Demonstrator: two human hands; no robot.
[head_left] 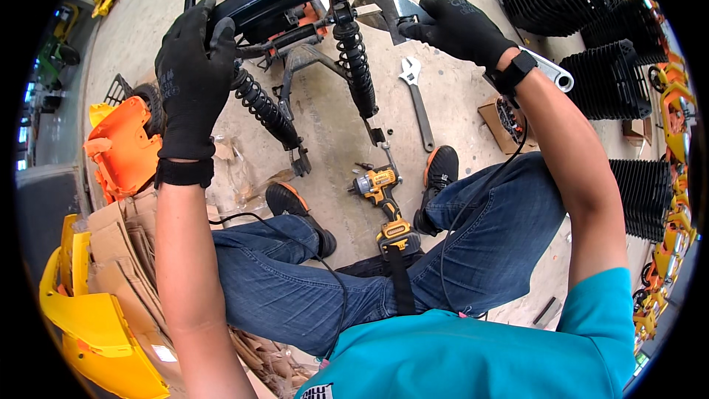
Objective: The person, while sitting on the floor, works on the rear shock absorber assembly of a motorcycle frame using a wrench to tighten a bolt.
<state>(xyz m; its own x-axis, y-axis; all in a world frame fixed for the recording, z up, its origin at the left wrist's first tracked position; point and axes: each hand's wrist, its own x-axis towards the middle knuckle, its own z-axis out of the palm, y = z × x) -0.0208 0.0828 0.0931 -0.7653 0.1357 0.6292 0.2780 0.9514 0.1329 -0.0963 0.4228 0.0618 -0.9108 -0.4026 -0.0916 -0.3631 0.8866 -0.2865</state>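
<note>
A black vehicle frame [277,1] with two coil-spring shock absorbers, one on the left [266,112] and one on the right [355,66], stands in front of me. My left hand [193,77], in a black glove, grips the frame's left end. My right hand [461,28], also gloved, is closed by the right shock's upper end; its fingertips pinch a small dark part I cannot make out. Just beyond them is a grey and black curved metal piece [388,11]. An adjustable wrench [417,100] lies on the floor below, and a yellow-black cordless impact wrench [384,196] rests between my feet.
Orange plastic body panels [125,144] and yellow ones [100,321] lie to my left, beside flattened cardboard [122,255]. Stacked black ribbed parts [609,77] stand on the right. Near them are an open cardboard box [496,124] and a silver bar end with a hole [554,74].
</note>
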